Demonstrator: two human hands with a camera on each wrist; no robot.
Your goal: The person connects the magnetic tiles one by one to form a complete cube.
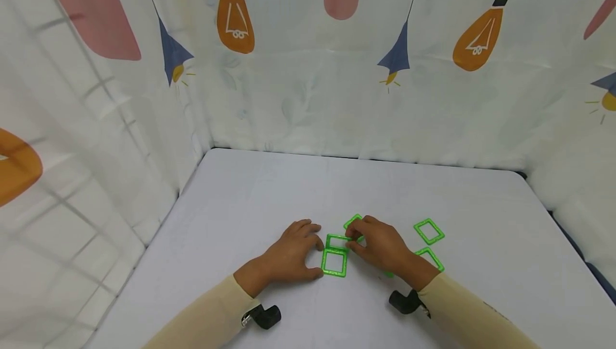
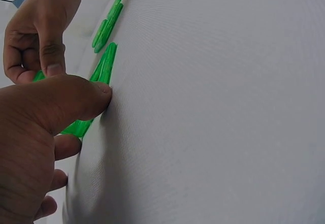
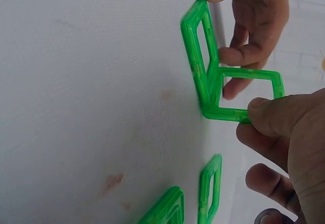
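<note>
Two green square frame tiles, which look like magnetic building tiles, meet along one edge. The nearer tile (image 1: 345,263) lies flat on the table. Rising from its far edge, the second tile (image 3: 249,73) stands tilted up. My left hand (image 1: 295,253) holds the flat tile at its left side, thumb at the near corner and index finger at the far one. With thumb and index finger, my right hand (image 1: 382,245) pinches the raised tile by its right edge. Another green tile (image 1: 356,216) lies just beyond the right hand, which partly hides it.
To the right lie a green square tile (image 1: 422,235) and, nearer, another one (image 1: 435,259) partly behind the right forearm. A bit of green (image 1: 390,274) shows under the right wrist. The white table (image 1: 269,188) is bounded by printed curtains (image 1: 298,98) at back and sides.
</note>
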